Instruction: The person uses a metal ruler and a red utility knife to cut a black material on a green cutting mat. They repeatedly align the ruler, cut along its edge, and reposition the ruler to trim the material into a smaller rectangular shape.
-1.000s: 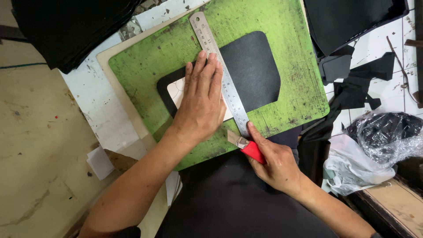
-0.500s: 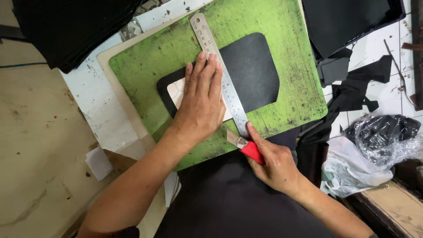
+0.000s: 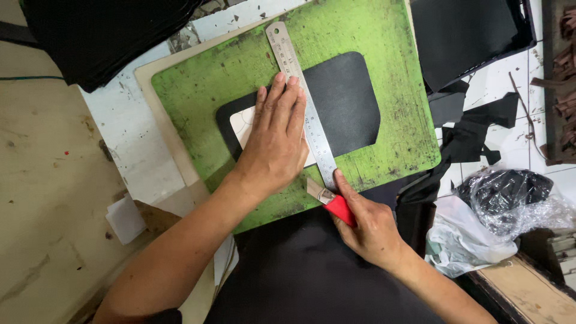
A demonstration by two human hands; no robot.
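A worn, paint-flecked white surface (image 3: 129,153) carries a pale board (image 3: 157,114) with a scuffed green cutting mat (image 3: 216,78) on top of it. Scraps of black material (image 3: 474,129) lie on the surface's tiled right part, near a crumpled clear plastic bag (image 3: 498,216). A heap of black fabric (image 3: 102,30) rests at its far left corner.

- Cutting mat (image 3: 228,90): bright green, scuffed with dark marks.
- Leather piece (image 3: 348,102): matte black, at the mat's centre.
- Ruler (image 3: 294,78): silver steel.
- Knife (image 3: 339,207): red handle, at 6 o'clock.
- Scraps (image 3: 480,129): black, at 3 o'clock.
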